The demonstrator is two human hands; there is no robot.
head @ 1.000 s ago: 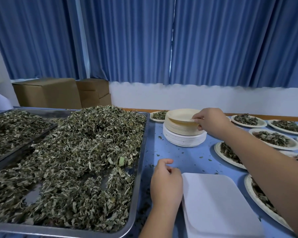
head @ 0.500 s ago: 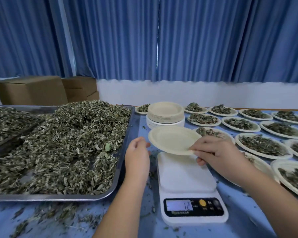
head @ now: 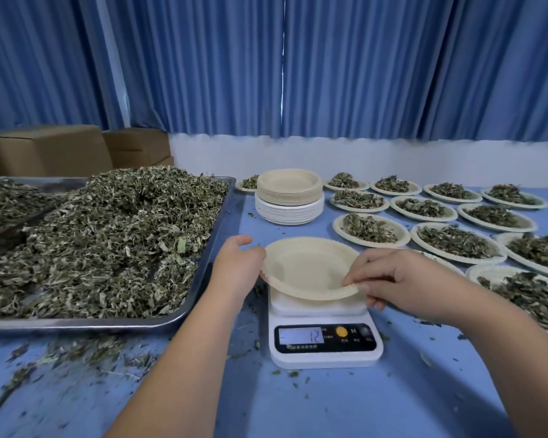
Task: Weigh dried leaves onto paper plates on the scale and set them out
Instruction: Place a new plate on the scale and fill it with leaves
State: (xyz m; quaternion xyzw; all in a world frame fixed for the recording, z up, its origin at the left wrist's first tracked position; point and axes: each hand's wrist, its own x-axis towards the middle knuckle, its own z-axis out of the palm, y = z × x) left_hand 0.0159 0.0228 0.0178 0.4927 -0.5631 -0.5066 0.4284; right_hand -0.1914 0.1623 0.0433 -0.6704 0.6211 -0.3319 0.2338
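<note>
Scale [head: 326,339] display reads "12"; yellow button and an "M" beside it, small print under the screen too blurred to read. No brand legible.

Empty paper plate [head: 310,267] sits low over the scale's white platform, tilted slightly, cannot tell if it rests on it. Left hand [head: 238,268] touches the plate's left rim, fingers curled, thumb up. Right hand [head: 402,281] pinches the near-right rim, fingertips [head: 350,281] on top, thumb below.

Half a second ago the plate was higher and further back, held by the right hand alone; it is now lower, over the platform, with the left hand on it. Reading unchanged at 12.

Dried leaves [head: 108,235] heaped in a metal tray [head: 215,248] left. Plate stack [head: 289,197] behind the scale. Filled plates [head: 456,241] in rows to the right on the blue table [head: 361,406]. Loose leaf bits lie near the tray.
</note>
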